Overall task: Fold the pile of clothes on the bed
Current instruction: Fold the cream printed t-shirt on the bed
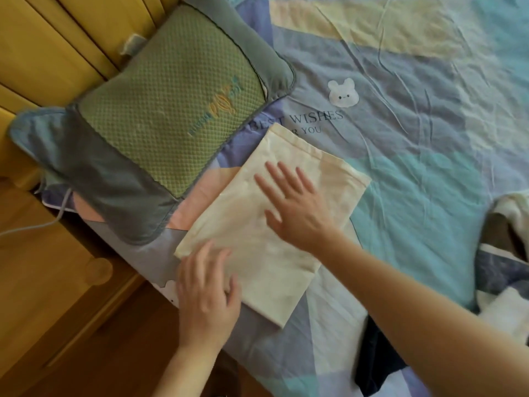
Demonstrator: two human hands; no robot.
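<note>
One folded cream cloth (269, 222) on the bed (415, 144), just beside one green pillow (171, 110). Two hands pressing flat on it, fingers straight, gripping nothing: left hand (206, 293) at the near corner, right hand (294, 207) on the middle. One bear print (343, 94) on the patchwork sheet (above the words BEST WISHES). More clothes (506, 253) bunched at the right edge, count unclear.
</note>
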